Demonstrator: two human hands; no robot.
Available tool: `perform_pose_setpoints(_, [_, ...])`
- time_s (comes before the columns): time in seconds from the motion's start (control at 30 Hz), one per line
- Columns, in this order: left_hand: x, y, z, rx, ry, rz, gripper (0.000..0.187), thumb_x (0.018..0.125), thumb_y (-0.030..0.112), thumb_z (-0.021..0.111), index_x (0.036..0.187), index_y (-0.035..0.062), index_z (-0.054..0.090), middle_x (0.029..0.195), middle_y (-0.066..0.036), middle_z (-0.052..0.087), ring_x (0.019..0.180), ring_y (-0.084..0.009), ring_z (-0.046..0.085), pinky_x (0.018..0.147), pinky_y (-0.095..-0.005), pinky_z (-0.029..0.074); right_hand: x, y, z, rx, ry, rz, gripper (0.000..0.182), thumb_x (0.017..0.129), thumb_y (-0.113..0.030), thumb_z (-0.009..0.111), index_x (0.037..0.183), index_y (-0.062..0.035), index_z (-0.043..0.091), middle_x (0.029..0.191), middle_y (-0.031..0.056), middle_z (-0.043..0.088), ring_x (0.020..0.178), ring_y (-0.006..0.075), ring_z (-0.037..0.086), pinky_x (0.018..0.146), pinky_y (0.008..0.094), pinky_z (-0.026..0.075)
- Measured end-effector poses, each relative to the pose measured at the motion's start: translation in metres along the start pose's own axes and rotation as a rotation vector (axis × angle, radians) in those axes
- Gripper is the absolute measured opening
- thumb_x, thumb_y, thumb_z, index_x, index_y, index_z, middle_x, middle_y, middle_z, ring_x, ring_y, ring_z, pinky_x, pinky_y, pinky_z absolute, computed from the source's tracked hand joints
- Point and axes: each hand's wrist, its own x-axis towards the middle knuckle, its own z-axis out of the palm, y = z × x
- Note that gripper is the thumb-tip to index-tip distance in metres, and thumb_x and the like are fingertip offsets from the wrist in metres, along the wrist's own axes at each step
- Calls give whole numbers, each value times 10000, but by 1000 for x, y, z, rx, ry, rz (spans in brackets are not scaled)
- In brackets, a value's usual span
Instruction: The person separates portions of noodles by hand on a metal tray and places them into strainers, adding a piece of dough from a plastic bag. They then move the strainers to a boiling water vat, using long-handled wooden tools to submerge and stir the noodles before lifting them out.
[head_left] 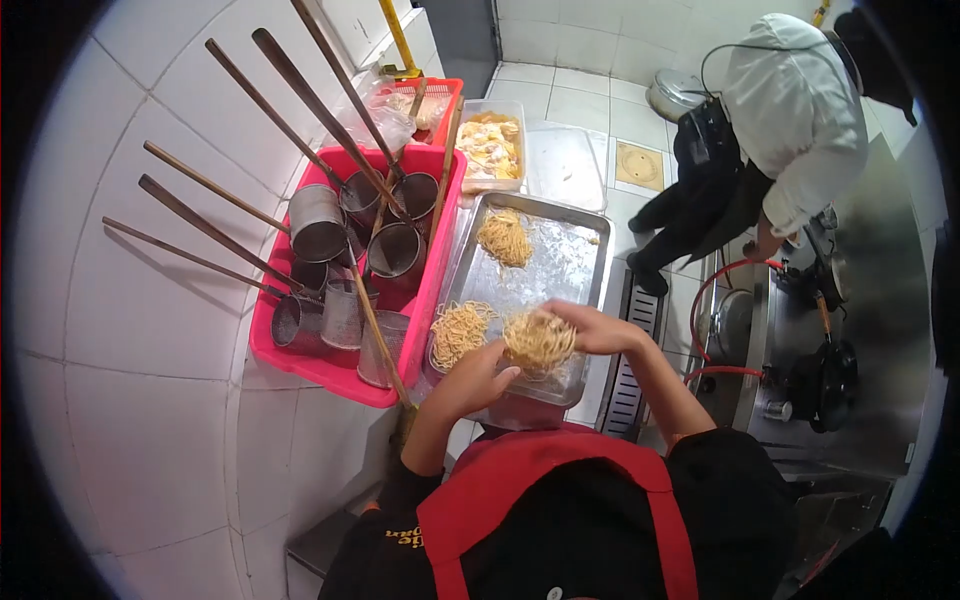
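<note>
Between my two hands is a loose bundle of pale yellow noodles (540, 341), held just over a metal tray (558, 262). My left hand (478, 378) cups the bundle from its lower left side, thumb pointing toward it. On the other side my right hand (584, 326) has its fingers around the noodles, slightly blurred. A second noodle heap (461, 332) lies at the tray's left edge, close to my left hand. Farther up the tray sits another noodle portion (505, 238). Whitish flour-like dust shows on the tray's metal.
A pink bin (428, 290) at left holds several long-handled metal strainers (316, 222), handles jutting out left. Behind the tray stand a container of yellowish food (491, 148) and a red basket (440, 92). At right, a co-worker (790, 110) bends near the stove with pans (836, 385).
</note>
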Motion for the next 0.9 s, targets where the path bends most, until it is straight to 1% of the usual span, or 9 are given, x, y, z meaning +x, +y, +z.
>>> perform_pose_setpoints(0.07, [-6, -1, -5, -24, 10, 16, 241, 780, 150, 545, 965, -3, 529, 891, -203, 579, 862, -338, 560, 750, -370, 434, 4, -19, -11, -530, -211, 180, 435, 739, -155, 608, 1136, -64, 457, 1076, 134, 541, 1014, 257, 515, 862, 348, 399])
perform_pose_setpoints(0.2, [-9, -12, -10, -75, 112, 86, 188, 788, 136, 534, 915, 4, 578, 877, -186, 589, 856, -326, 564, 759, -358, 432, 56, -9, -55, -672, -270, 15, 468, 721, -147, 606, 1162, -88, 460, 1099, 166, 528, 977, 293, 534, 837, 369, 416])
perform_pose_setpoints(0.33, [-15, 2, -25, -127, 170, 221, 207, 808, 134, 517, 969, 10, 559, 921, -171, 583, 871, -314, 561, 760, -356, 434, 151, -31, -115, -711, 102, 150, 385, 725, -152, 581, 1089, -56, 500, 1086, 154, 539, 933, 304, 549, 811, 366, 429])
perform_pose_setpoints(0.4, [-22, 14, -39, -165, 181, 170, 209, 810, 114, 522, 991, 13, 551, 957, -159, 581, 901, -286, 563, 762, -333, 443, 224, 24, -158, -941, 348, 182, 344, 723, -148, 569, 1050, -58, 517, 1052, 154, 556, 962, 313, 538, 794, 356, 442])
perform_pose_setpoints(0.5, [-36, 19, -57, -234, 254, 69, 199, 805, 82, 528, 991, 17, 555, 964, -145, 589, 916, -238, 572, 770, -307, 448, 271, 30, -187, -1205, 493, 296, 349, 705, -128, 572, 1049, -84, 529, 1028, 150, 568, 1053, 323, 483, 827, 415, 415])
perform_pose_setpoints(0.6, [-49, 18, -82, -271, 345, 57, 194, 797, 41, 525, 986, 17, 559, 958, -134, 598, 916, -203, 576, 776, -296, 448, 320, 89, -226, -1553, 681, 226, 322, 705, -143, 570, 1026, -127, 557, 991, 110, 584, 1085, 309, 444, 852, 490, 368])
perform_pose_setpoints(0.8, [-58, -12, -97, -441, 499, 40, 212, 763, -44, 483, 961, -22, 557, 954, -146, 593, 881, -214, 580, 798, -296, 444, 344, 91, -259, -1564, 411, 304, 265, 728, -224, 550, 981, -155, 595, 995, 59, 591, 1124, 272, 416, 873, 514, 332])
perform_pose_setpoints(0.83, [-57, -11, -99, -554, 500, -33, 213, 760, -44, 481, 957, -23, 560, 959, -148, 589, 884, -214, 578, 798, -295, 442, 337, 75, -260, -1554, 414, 301, 304, 713, -237, 580, 1010, -170, 592, 995, 60, 595, 1053, 265, 482, 832, 452, 384])
perform_pose_setpoints(0.9, [-52, -6, -106, -684, 507, -116, 215, 757, -44, 476, 952, -26, 564, 966, -152, 582, 888, -214, 575, 797, -293, 438, 332, 52, -278, -1110, 469, 260, 349, 703, -246, 605, 1036, -146, 577, 957, 53, 598, 940, 225, 536, 781, 394, 419])
